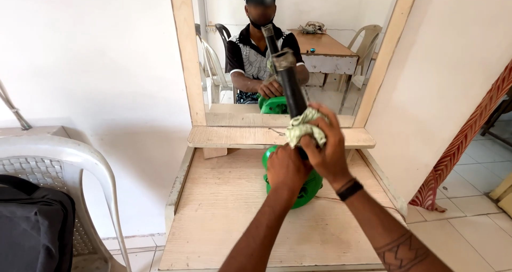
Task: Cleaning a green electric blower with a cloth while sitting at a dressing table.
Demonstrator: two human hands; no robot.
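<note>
I count one green appliance (304, 189) with one dark tube (290, 85) rising from it, one crumpled cloth (304, 127), one mirror (288, 48), and one white plastic chair (64, 165) left of the bench (224, 213). The appliance stands near the bench's far edge, at its middle. My left hand (285, 170) closes its grip on the top of the green body. My right hand (328, 149), just above it, pinches the cloth against the tube's lower part.

Wooden table (213, 213) (green blower (305, 189) atop)
</note>
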